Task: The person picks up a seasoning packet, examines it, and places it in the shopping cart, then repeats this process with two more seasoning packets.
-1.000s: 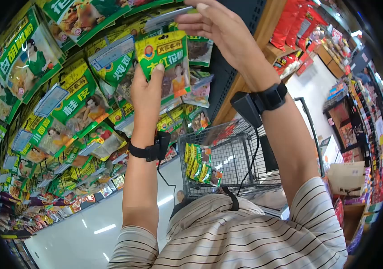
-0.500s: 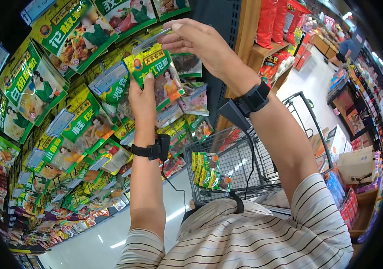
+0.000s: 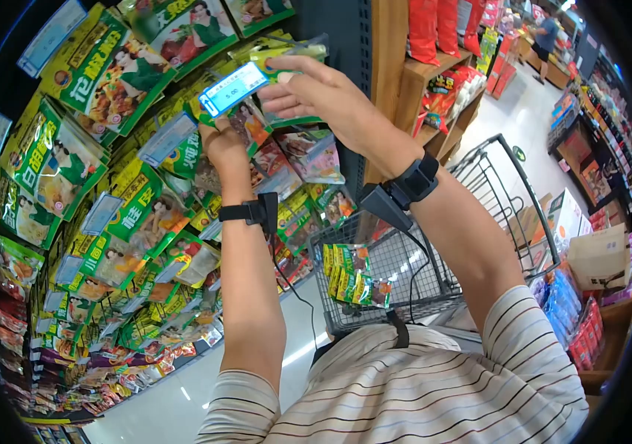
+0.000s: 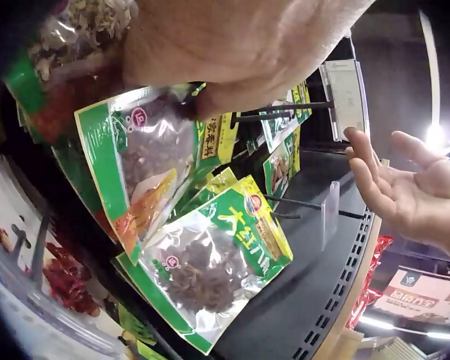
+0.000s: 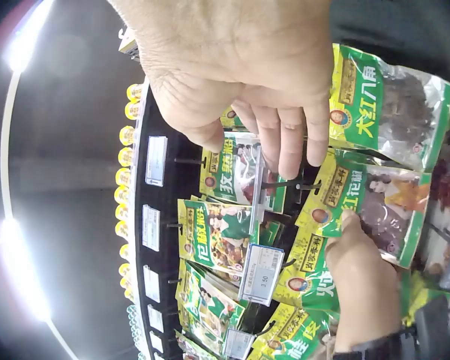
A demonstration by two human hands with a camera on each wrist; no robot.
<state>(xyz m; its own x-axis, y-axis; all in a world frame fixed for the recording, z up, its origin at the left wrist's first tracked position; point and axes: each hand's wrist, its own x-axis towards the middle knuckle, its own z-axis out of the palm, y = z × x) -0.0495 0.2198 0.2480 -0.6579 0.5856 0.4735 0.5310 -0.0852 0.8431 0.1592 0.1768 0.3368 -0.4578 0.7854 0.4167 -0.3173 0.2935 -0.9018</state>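
Note:
My left hand point(image 3: 226, 152) grips a green and yellow spice packet point(image 5: 386, 202) at the hanging rack, its thumb across the packet's front. A clear window in the packet shows dark contents. In the head view a price tag point(image 3: 233, 89) covers the packet's top and my left fingertips. My right hand point(image 3: 320, 92) is just right of that tag, fingers loosely extended and fingertips near its edge. The left wrist view shows the tag holder point(image 4: 345, 94) at the end of a metal hook, close to my right fingers point(image 4: 364, 154). A star anise packet point(image 4: 217, 262) hangs beside the held one.
Rows of similar spice packets point(image 3: 61, 159) with price tags fill the rack on the left. Below my arms stands a shopping cart point(image 3: 419, 274) with several packets point(image 3: 357, 274) in it. Red bags point(image 3: 423, 33) sit on wooden shelving at the right; a person point(image 3: 545, 44) is farther down the aisle.
The held packet has moved in toward the rack, under the price tag. The tag, earlier tilted up at my right fingers, now hangs facing me. My right hand has come lower.

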